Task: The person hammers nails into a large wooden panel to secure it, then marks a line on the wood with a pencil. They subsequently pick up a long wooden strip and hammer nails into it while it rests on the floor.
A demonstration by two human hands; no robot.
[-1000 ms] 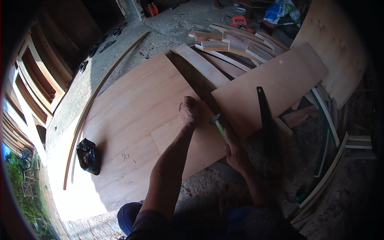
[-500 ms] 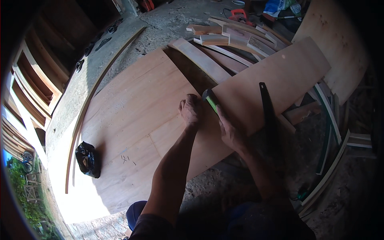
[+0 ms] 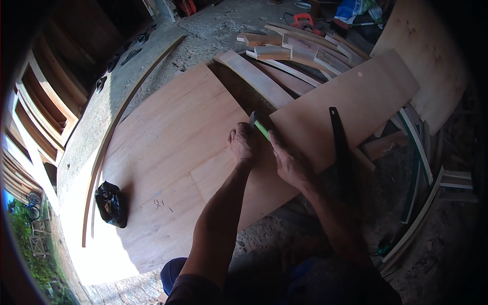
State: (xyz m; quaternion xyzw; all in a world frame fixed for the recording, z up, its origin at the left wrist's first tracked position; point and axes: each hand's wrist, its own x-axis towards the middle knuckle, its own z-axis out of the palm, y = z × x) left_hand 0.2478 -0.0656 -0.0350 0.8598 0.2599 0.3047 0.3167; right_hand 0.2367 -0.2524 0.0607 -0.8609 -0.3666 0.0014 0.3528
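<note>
Two hands work over the right part of the sheet [image 3: 157,132], which lies flat before the person. The left hand [image 3: 241,145] has stayed there, curled, its fingers pressed together; whether they pinch anything is hidden. The right hand [image 3: 292,165] wraps the handle of the hammer [image 3: 261,128]. Over the last second the hammer's head has moved away from the person and leftward, and now it is just beside the left knuckles. Both hands thus work at one spot, and the left fingers seem exposed to a stray blow.

Well left of the sheet are greenery [image 3: 25,221] and a bicycle [image 3: 34,199], then wood frames [image 3: 51,84]. Sandals [image 3: 100,84] lie past its far left side, on rough concrete [image 3: 203,30]. A batten [image 3: 124,105] runs along the sheet's left edge. On its left part, near a sun-bleached patch, sits a black bag [image 3: 111,204]; rightward lie dark slivers, probably nails [image 3: 171,209]. A seam crosses its middle.

Off the sheet's far right corner, offcuts [image 3: 274,52] are heaped, a red tool [image 3: 303,21] behind. At the sheet's right edge is a board [image 3: 376,84], overlapping or abutting, I cannot tell. The saw [image 3: 339,134] lies over that board, and farthest right of the sheet stands a tall panel [image 3: 427,56].
</note>
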